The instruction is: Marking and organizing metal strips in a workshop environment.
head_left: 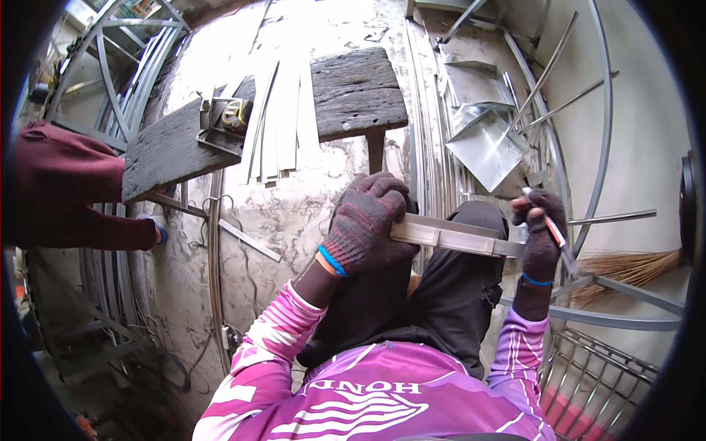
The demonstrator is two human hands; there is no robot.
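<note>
My left hand (pixel 366 220), in a dark red knit glove, grips one end of a flat metal bar (pixel 448 235) that lies across my knee. My right hand (pixel 542 231), also gloved, holds a thin red and white pen-like marker (pixel 557 234) at the bar's other end. The bar runs nearly level between both hands. My sleeves are pink with white stripes.
A dark wooden bench (pixel 353 88) ahead carries several pale metal strips (pixel 283 121) and a small metal piece. A person's maroon sleeve (pixel 62 187) reaches in at left. Bent sheet-metal pieces (pixel 485 143) and rods lie at right, a broom (pixel 625 268) and a curved metal frame beside me.
</note>
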